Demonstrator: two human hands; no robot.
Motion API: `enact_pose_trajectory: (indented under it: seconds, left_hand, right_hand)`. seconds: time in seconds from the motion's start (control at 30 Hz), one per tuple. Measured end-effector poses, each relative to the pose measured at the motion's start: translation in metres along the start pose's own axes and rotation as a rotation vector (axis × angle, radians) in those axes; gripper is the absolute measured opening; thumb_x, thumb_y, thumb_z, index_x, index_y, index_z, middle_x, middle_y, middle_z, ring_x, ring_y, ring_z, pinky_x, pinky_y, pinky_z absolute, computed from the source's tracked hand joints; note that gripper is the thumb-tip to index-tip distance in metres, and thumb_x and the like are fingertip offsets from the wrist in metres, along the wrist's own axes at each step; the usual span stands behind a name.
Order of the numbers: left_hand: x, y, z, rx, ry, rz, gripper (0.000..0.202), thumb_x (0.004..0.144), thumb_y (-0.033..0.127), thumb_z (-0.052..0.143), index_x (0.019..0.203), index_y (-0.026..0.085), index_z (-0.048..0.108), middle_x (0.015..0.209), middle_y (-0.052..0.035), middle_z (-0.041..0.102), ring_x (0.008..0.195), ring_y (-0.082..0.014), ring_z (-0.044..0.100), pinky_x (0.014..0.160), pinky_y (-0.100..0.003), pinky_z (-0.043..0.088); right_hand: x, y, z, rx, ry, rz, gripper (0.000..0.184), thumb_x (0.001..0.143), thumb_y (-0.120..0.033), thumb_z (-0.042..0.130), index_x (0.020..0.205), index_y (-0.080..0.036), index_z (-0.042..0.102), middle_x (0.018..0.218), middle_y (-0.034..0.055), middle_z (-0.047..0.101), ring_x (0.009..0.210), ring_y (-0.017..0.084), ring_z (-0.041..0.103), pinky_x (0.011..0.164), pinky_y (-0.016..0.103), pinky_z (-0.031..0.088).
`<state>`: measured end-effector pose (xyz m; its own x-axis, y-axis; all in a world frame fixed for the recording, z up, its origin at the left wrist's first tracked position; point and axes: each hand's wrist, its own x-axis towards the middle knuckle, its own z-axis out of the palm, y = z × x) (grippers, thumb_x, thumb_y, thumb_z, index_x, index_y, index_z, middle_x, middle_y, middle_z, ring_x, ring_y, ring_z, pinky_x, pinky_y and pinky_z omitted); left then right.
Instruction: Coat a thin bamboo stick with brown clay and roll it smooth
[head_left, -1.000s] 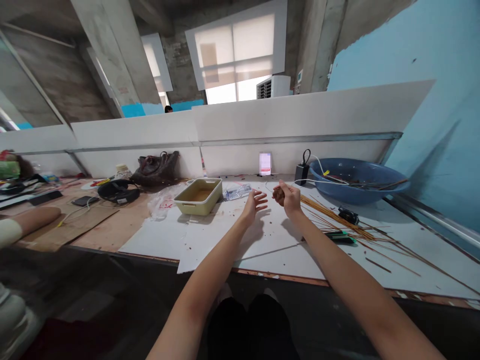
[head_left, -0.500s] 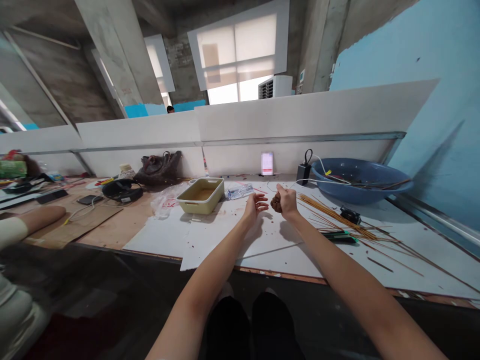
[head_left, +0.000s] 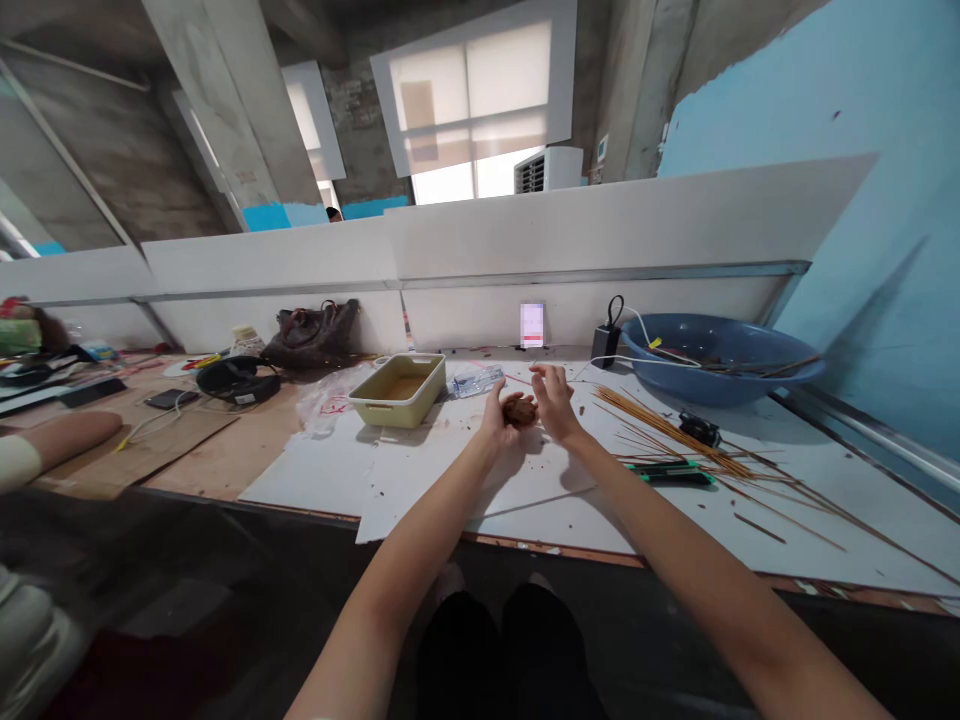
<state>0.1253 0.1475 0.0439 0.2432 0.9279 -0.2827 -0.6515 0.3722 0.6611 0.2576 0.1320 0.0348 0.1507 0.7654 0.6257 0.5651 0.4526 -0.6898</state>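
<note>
Fingers of the left hand curl narrowly around a brown, crumbly-looking lump, cradling it against the palm above a white board. The right hand stands just beside the lump, its fingers open and spread. Whether they touch the lump, I cannot tell. Brown specks lie scattered across the board beneath both hands.

So far, the material is gathered into one rough lump, with no stick visible in it. A loose spread of thin bamboo sticks lies on the board to the right, unbundled and apart from the hands, so that work looks unfinished.

Left of the hands, a yellow plastic tray holds a shallow layer of brown liquid or paste; its exact nature is hard to tell from here. At the far right, a blue plastic basin holds dark sticks and a white cable, which runs toward a black charger. A clear plastic bag lies crumpled beyond the tray's left side, and a small clear packet sits just to its right.
</note>
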Motion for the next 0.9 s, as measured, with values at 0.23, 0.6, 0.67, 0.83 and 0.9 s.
enact_pose_trajectory:
  seconds: [0.23,0.6,0.67,0.83,0.9]
  left_hand:
    - [0.003,0.019,-0.007,-0.035,0.041,-0.010,0.030,0.095,0.048,0.075,0.085,0.022,0.064,0.072,-0.0040,0.072,0.056,-0.0178,0.066,0.054,-0.028,0.051]
    - [0.001,0.026,-0.005,0.132,-0.078,0.079,0.045,0.089,0.046,0.085,0.071,0.024,0.049,0.051,0.0045,0.053,0.036,-0.0112,0.044,0.038,-0.024,0.029]
    - [0.001,0.025,-0.005,0.170,-0.095,0.112,0.044,0.089,0.049,0.085,0.074,0.024,0.052,0.050,0.0051,0.052,0.036,-0.0117,0.044,0.038,-0.024,0.029]
    - [-0.004,0.009,0.000,0.265,-0.213,0.292,0.056,0.097,0.072,0.069,0.121,0.022,0.071,0.071,-0.0008,0.072,0.057,-0.0187,0.067,0.054,-0.027,0.050]
    - [-0.006,-0.001,0.003,0.429,-0.354,0.439,0.069,0.102,0.076,0.056,0.147,0.025,0.064,0.102,-0.0079,0.082,0.096,-0.0275,0.079,0.084,-0.039,0.062]
  right_hand:
    - [-0.002,0.008,0.002,0.003,0.047,-0.003,0.044,0.113,-0.061,0.033,0.115,-0.028,0.061,0.127,0.0122,0.069,0.127,0.033,0.061,0.115,0.054,0.039]
    - [0.002,0.012,0.001,0.242,0.051,0.083,0.045,0.105,-0.070,0.048,0.100,-0.028,0.063,0.103,0.0080,0.071,0.106,0.031,0.064,0.106,0.047,0.050]
    - [0.001,0.012,0.004,0.333,0.023,0.160,0.045,0.102,-0.071,0.054,0.098,-0.028,0.065,0.095,0.0058,0.072,0.098,0.029,0.066,0.098,0.044,0.054]
    - [0.001,0.010,0.016,0.625,-0.062,0.429,0.053,0.101,-0.075,0.048,0.092,-0.027,0.068,0.085,0.0062,0.076,0.080,0.026,0.073,0.071,0.037,0.060]
    - [0.002,0.009,0.017,0.733,-0.084,0.516,0.057,0.100,-0.077,0.046,0.090,-0.026,0.070,0.082,0.0064,0.079,0.079,0.026,0.075,0.067,0.036,0.060]
